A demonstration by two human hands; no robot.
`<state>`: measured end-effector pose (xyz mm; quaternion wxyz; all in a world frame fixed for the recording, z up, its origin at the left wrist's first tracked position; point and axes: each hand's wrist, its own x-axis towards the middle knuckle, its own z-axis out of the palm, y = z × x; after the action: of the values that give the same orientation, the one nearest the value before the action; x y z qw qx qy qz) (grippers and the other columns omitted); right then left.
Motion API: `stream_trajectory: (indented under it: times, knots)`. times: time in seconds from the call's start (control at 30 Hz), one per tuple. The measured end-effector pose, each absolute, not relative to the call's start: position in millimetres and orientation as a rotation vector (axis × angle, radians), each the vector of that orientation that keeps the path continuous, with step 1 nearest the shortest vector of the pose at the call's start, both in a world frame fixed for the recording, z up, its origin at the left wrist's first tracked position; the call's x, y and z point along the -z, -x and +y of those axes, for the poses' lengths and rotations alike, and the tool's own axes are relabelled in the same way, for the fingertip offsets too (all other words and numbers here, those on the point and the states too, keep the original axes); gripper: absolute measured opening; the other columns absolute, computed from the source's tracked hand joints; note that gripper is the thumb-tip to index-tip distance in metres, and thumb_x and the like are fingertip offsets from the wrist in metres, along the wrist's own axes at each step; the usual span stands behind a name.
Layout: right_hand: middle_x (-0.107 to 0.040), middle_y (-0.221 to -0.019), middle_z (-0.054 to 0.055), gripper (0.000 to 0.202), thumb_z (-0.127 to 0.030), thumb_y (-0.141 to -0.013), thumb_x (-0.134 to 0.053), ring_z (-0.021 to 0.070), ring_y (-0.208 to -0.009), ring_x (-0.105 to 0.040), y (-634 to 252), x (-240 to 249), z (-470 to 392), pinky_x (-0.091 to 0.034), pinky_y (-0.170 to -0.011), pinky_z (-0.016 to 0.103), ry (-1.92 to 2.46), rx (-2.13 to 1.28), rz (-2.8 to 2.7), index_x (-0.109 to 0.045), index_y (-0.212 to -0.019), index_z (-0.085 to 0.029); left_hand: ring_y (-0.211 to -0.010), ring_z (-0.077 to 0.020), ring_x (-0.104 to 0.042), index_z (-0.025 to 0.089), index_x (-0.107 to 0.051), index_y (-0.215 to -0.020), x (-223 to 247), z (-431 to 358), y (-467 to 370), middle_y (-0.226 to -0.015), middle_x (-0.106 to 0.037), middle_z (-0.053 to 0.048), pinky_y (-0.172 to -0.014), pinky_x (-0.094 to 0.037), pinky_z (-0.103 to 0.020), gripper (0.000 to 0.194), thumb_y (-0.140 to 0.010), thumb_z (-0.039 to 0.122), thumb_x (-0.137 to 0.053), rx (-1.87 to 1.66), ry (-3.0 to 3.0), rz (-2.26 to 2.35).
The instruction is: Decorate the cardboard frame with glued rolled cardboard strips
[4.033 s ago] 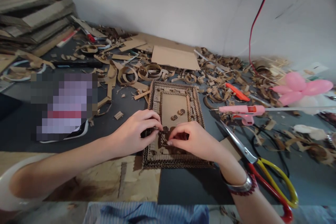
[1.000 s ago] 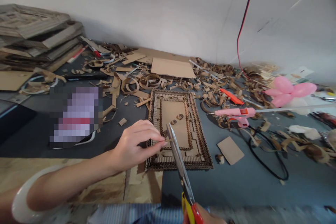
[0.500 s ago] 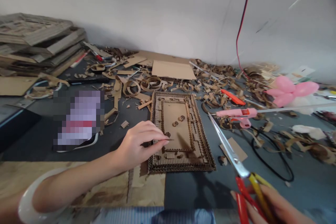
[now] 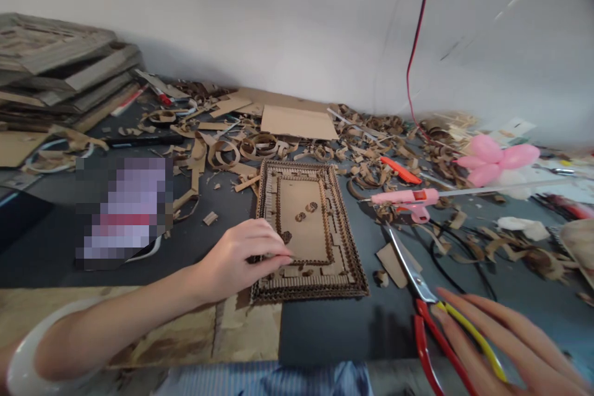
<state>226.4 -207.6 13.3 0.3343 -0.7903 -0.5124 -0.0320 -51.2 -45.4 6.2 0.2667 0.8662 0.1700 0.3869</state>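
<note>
**A:** Where are our hands, and what are they on?

**B:** Our left hand (image 4: 241, 257) rests at the near left corner of the cardboard frame (image 4: 306, 232), which lies flat on the dark table (image 4: 352, 328) in the middle of the view. The fingers are drawn together at their tips, pinching a thin sliver of cardboard; it is too small for us to tell more. The forearm comes in from eight o'clock, lying low across a brown sheet (image 4: 195, 328), with a white bangle (image 4: 18, 352) near the elbow.

**A:** And the right?

**B:** Our right hand (image 4: 505, 346) is at five o'clock from the frame, well apart from it. Its fingers are spread long and flat, pointing toward ten o'clock, gripping nothing. The scissors (image 4: 431, 309) lie on the table under the fingertips, red and yellow handles toward us, closed blades pointing at eleven o'clock. We cannot tell whether the fingertips touch the handles.

**A:** What is around them?

**B:** A pink glue gun (image 4: 408, 199) lies at two o'clock from the frame, and cardboard curls and scraps (image 4: 241, 148) litter the table at twelve o'clock.
</note>
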Motion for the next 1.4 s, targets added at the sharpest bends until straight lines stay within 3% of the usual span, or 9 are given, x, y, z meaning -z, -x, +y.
stream_trajectory:
  times: [0.07, 0.17, 0.27, 0.6, 0.8, 1.4]
  knots:
    - [-0.065, -0.086, 0.004, 0.017, -0.029, -0.076, -0.058, 0.0186, -0.075, -0.061, -187, -23, -185, -0.048, -0.069, 0.033, 1.792, 0.089, -1.650, -0.066, -0.090, -0.034, -0.066, -0.0143, -0.060, 0.013, -0.066, -0.081, -7, -46, 51, -0.070, -0.067, -0.006, -0.066, -0.050, -0.027, 0.008, -0.077, 0.009, -0.061, -1.000, -2.352, 0.404]
    - [-0.063, -0.079, 0.003, 0.015, -0.016, -0.080, -0.055, 0.0150, -0.075, -0.058, -138, -27, -151, -0.050, -0.067, 0.026, 1.551, -0.085, -1.868, -0.066, -0.089, -0.021, -0.067, -0.0146, -0.059, 0.012, -0.066, -0.082, -8, -47, 52, -0.072, -0.067, -0.006, -0.066, -0.049, -0.027, 0.007, -0.078, 0.010, -0.060, -0.982, -2.368, 0.376]
    - [-0.063, -0.077, 0.003, 0.012, -0.011, -0.080, -0.055, 0.0138, -0.074, -0.055, -114, -23, -131, -0.050, -0.067, 0.025, 1.470, -0.193, -1.863, -0.065, -0.083, -0.017, -0.069, -0.0148, -0.059, 0.012, -0.066, -0.081, -8, -46, 54, -0.072, -0.066, -0.007, -0.067, -0.049, -0.027, 0.007, -0.078, 0.011, -0.060, -0.967, -2.370, 0.393]
    - [-0.061, -0.074, 0.003, 0.012, -0.006, -0.079, -0.055, 0.0130, -0.075, -0.051, -115, -16, -124, -0.048, -0.067, 0.025, 1.403, -0.260, -1.867, -0.062, -0.080, -0.015, -0.070, -0.0143, -0.058, 0.014, -0.064, -0.080, -2, -43, 56, -0.071, -0.065, -0.004, -0.069, -0.048, -0.026, 0.006, -0.080, 0.014, -0.058, -0.892, -2.349, 0.470]
    - [-0.061, -0.071, 0.003, 0.010, -0.010, -0.079, -0.055, 0.0153, -0.072, -0.052, -116, -7, -121, -0.047, -0.067, 0.031, 1.534, -0.246, -1.872, -0.064, -0.077, -0.016, -0.085, -0.0166, -0.058, 0.015, -0.056, -0.100, 0, -43, 56, -0.091, -0.063, -0.007, -0.074, -0.049, -0.028, 0.021, -0.079, 0.018, -0.059, -0.798, -2.309, 0.786]
    - [-0.057, -0.061, 0.000, 0.014, -0.012, -0.075, -0.057, 0.0151, -0.064, -0.050, -109, -4, -117, -0.040, -0.058, 0.027, 1.741, -0.309, -1.831, -0.060, -0.063, -0.018, -0.083, -0.0164, -0.058, 0.016, -0.055, -0.096, 0, -42, 56, -0.089, -0.062, -0.006, -0.075, -0.049, -0.030, 0.015, -0.082, 0.014, -0.051, -0.728, -2.335, 0.788]
